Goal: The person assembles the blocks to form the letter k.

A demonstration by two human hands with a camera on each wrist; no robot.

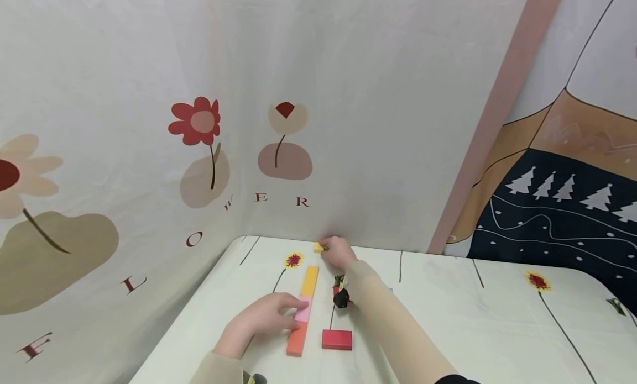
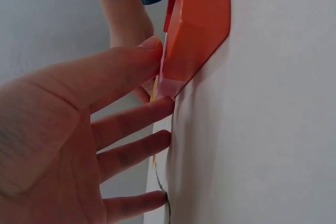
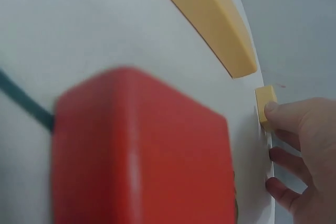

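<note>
My left hand [image 1: 266, 316] rests beside a row of blocks laid end to end: yellow [image 1: 309, 280], pink [image 1: 303, 309] and orange [image 1: 297, 340]. Its straight fingers touch the pink block's side, with the thumb by the orange block [image 2: 197, 30]. Farther back, my right hand [image 1: 339, 253] pinches a small yellow block [image 3: 265, 103] between thumb and fingers, at the table's far edge. That block stands apart from the row's yellow end. In the right wrist view a red block [image 3: 173, 156] looms large and blurred close to the camera.
A crimson block [image 1: 337, 340] lies right of the row. Under my right forearm a red thing [image 1: 335, 291] shows partly, behind a black wrist device [image 1: 341, 299]. Hanging cloth [image 1: 373, 152] with printed flowers rises behind the white flowered table cover [image 1: 438, 329].
</note>
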